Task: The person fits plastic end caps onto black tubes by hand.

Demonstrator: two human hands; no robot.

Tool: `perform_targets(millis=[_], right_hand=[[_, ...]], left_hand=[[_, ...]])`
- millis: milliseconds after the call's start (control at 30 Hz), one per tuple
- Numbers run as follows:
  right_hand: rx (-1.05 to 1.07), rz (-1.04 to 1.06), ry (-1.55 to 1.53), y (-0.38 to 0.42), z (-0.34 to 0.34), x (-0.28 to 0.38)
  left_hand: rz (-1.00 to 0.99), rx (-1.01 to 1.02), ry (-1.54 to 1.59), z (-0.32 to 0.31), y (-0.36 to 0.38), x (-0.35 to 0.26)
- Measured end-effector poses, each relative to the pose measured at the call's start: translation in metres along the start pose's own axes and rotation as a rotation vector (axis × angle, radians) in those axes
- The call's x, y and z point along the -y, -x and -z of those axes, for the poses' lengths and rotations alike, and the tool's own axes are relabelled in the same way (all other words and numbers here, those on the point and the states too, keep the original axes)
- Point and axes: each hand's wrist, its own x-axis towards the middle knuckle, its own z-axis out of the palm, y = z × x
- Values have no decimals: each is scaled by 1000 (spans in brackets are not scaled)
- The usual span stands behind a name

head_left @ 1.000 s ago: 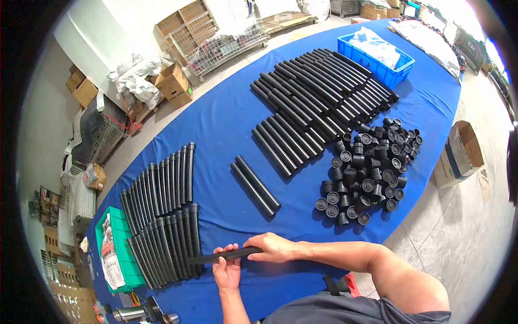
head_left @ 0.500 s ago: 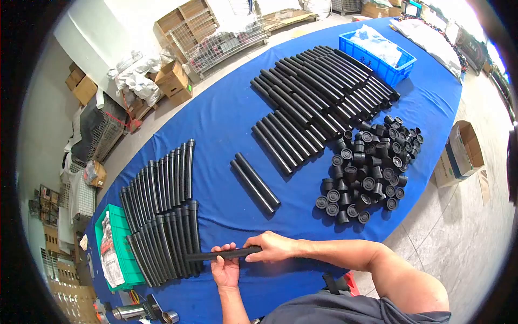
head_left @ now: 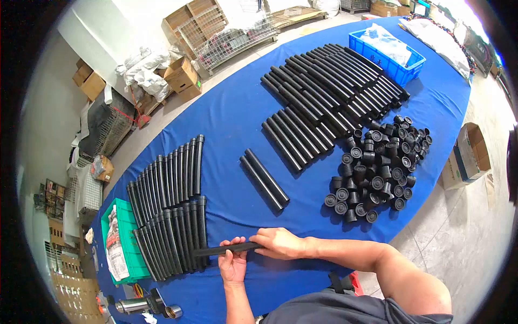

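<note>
A black tube (head_left: 221, 250) lies across both hands near the table's front edge. My left hand (head_left: 233, 261) has its fingers wrapped round the tube's middle from below. At the tube's right end, my right hand (head_left: 278, 243) closes over it from above. Two loose black tubes (head_left: 264, 181) rest on the blue cloth (head_left: 226, 173) beyond the hands. To the left stand two rows of tubes with capped upper ends (head_left: 175, 232). Further off lies a large stack of plain tubes (head_left: 313, 89), and to its right a heap of black caps (head_left: 377, 167).
A green crate (head_left: 141, 265) holding papers stands at the left table edge, with a metal tool (head_left: 135, 306) in front of it. At the far end is a blue basket (head_left: 398, 72) with plastic bags. An open cardboard box (head_left: 458, 156) stands on the floor at the right.
The view has shifted slightly, so the table contents appear further right. Both hands still hold the tube, which is tilted a little more, its right end higher.
</note>
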Motion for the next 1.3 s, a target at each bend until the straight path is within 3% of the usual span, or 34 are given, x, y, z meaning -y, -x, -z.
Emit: perform_targets(millis=[100,133,233,267,367,400,500,533,633,667,767,800,900,933,1033,1067,1100,1167,1267,1300], right_hand=[[102,-211,-342,5,-5,-2],[578,-860,-673,-33,51,30],[525,-858,-636,-30,48,27],[241,-373,-387,-4,14,7],[253,-263,-166,0,11,16],[205,-275,-338,2,7,9],[650,-896,-721,-32,49,24],[531,-799,-654,-23,39,21],[37,-50,-83,2,0,3],[61,-69,-106,7,-4,0],[615,-889,-740,-33,53,28],[604,-927,-813,-32,53,25],[162,-325,-384,-6,13,7],[180,-269,-245,-4,13,8],[311,-455,-469,-14,30,20],[508,-750,-655,-26,46,25],[512,-776,-736,-17,31,10],[429,-760,-710,-11,23,7],[-25,-26,-85,3,-2,-5],[116,-234,-257,-1,5,2]], left_hand=[[4,84,34,6,1,0],[4,129,43,7,1,-1],[5,50,18,2,-1,0],[6,30,20,3,-2,0],[-7,15,32,7,-1,1],[-15,43,35,9,-1,1],[-26,54,20,8,0,2],[-26,47,11,7,-1,2],[11,6,5,4,-1,0],[6,23,11,5,-1,1],[-4,53,14,5,1,1],[-3,52,3,4,1,1],[7,17,-6,1,-1,0],[9,-4,-4,0,-1,0],[-14,63,-21,2,1,-1],[-6,66,-26,2,2,-1],[-1,67,-32,1,2,0],[0,55,-12,2,0,1],[23,-24,-2,4,0,0],[16,-4,3,5,0,0]])
